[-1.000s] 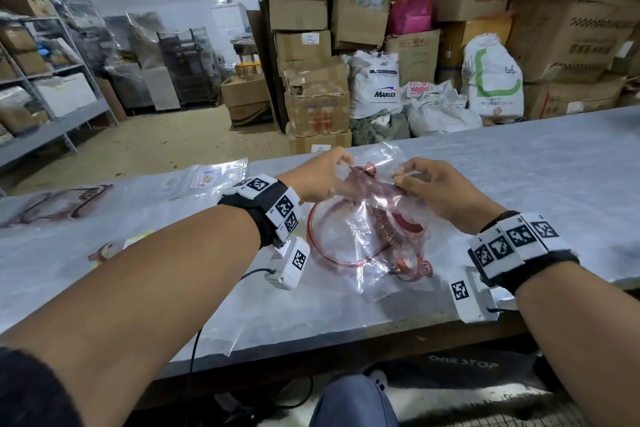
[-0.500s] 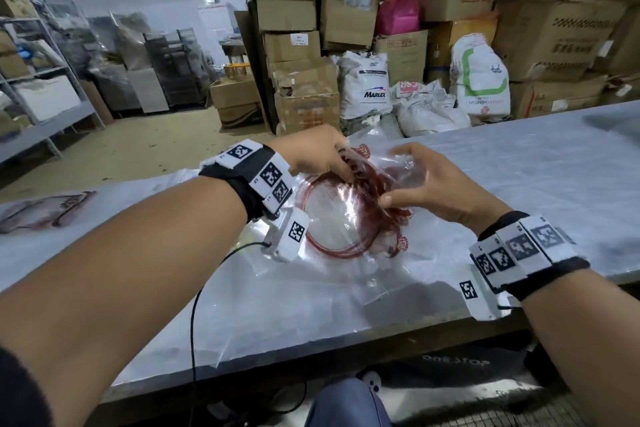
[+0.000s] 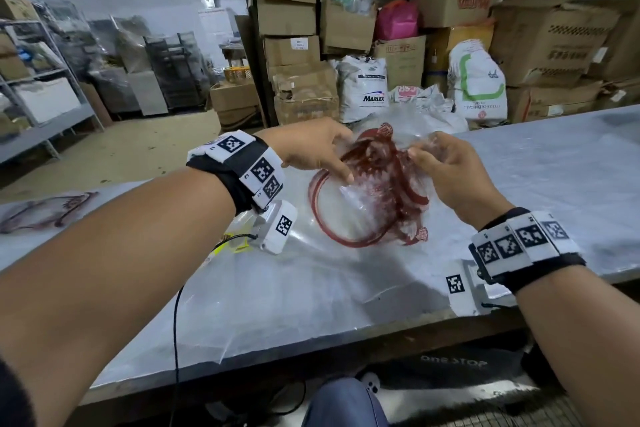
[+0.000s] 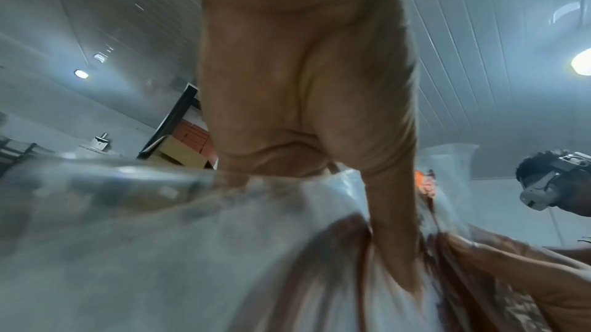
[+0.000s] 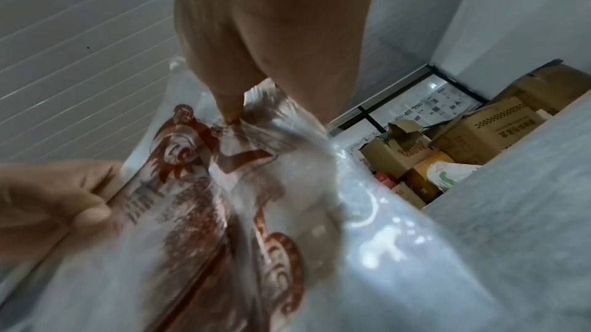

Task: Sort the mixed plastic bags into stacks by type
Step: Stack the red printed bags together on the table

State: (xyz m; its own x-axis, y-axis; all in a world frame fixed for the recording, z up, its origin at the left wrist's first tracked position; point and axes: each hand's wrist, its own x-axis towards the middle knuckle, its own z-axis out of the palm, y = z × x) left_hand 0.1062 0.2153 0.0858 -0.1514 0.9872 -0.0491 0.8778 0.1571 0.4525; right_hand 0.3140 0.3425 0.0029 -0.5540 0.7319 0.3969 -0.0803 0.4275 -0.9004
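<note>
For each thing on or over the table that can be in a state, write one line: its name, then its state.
red-printed clear bags: bunched, held above the table by both hands
left hand: gripping the bags
right hand: pinching the bags
printed bag at far left: lying flat on the table

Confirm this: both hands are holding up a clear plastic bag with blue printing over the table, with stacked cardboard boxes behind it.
Not quite: the printing is red, not blue. The head view shows the left hand and the right hand gripping the clear plastic bag with red rings and lettering, raised over the table, with the cardboard boxes stacked behind. The right wrist view shows the same reddish print.
</note>
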